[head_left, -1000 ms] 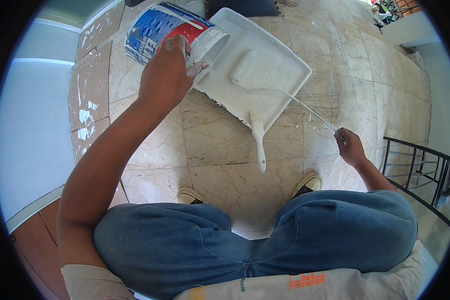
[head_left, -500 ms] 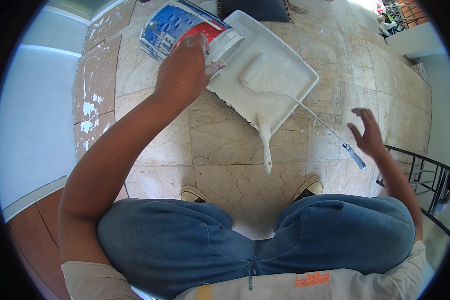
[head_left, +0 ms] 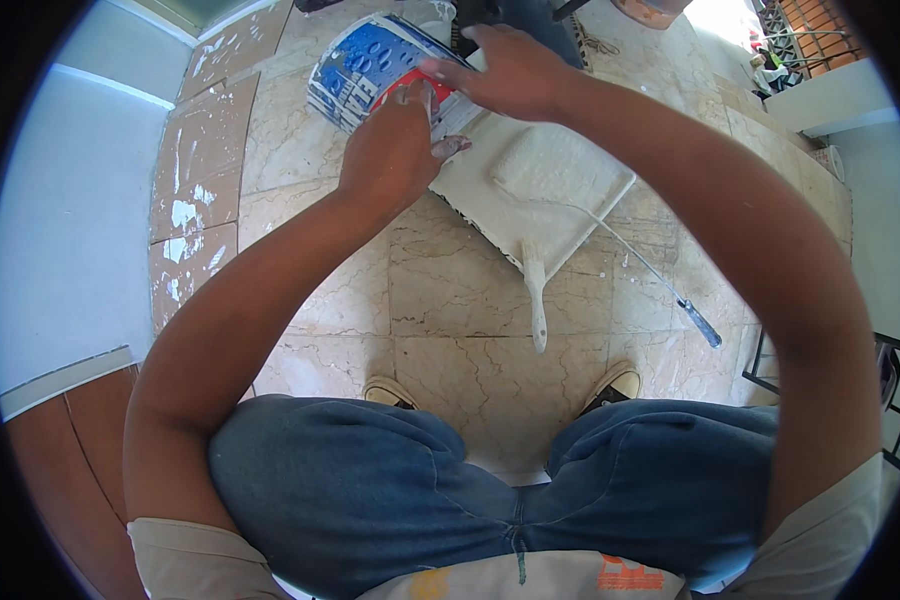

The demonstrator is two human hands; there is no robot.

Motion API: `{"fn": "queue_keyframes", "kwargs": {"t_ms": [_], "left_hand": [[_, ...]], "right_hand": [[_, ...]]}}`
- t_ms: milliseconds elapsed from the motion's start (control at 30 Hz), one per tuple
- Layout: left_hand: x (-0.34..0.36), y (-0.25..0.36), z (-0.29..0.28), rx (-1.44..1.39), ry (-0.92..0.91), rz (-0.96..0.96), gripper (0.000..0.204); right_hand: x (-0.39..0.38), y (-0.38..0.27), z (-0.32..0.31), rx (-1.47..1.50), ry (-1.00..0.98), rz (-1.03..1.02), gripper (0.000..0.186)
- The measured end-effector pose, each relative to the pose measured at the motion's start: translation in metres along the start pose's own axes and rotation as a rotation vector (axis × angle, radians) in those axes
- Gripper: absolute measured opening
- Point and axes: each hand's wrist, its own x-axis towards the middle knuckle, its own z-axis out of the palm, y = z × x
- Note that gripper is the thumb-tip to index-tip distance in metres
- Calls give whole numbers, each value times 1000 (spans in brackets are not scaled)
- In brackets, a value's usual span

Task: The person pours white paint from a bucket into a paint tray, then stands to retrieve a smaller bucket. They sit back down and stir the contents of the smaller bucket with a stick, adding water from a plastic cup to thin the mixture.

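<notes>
A blue, white and red paint bucket [head_left: 362, 68] tilts on its side over the far left of a paint tray [head_left: 448, 190], its mouth toward the tray. My left hand [head_left: 395, 140] grips the bucket's near side by the rim, its fingertips smeared with paint. From the right, my right hand [head_left: 515, 75] reaches across and holds the rim, thumb against the bucket wall. White paint coats the tray, and a paint roller [head_left: 530, 160] lies in it. Its blue handle [head_left: 699, 323] juts out to the right. A paint-covered brush [head_left: 536, 300] rests over the tray's near edge.
Marble-look tiles [head_left: 470, 370] cover the floor, with my shoes [head_left: 390, 391] on it. Paint-splashed brown sheeting [head_left: 195, 170] runs along the left wall. A dark object [head_left: 540, 20] stands behind the tray; a black metal rack [head_left: 760, 365] sits at right.
My right hand has moved from beside the roller handle, far up and left, onto the bucket's rim. The bucket, still in my left hand, has shifted slightly right and down in view.
</notes>
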Motion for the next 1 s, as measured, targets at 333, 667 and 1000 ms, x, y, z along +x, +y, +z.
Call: {"fn": "queue_keyframes", "kwargs": {"t_ms": [333, 667, 1000], "left_hand": [[-5, -24, 6, -24, 80, 121, 54], [1, -130, 36, -518, 377, -357, 56], [-5, -123, 43, -1376, -321, -506, 95]], "right_hand": [[32, -4, 45, 100, -43, 54, 108], [31, 3, 61, 135, 32, 63, 106], [29, 9, 59, 167, 31, 60, 101]]}}
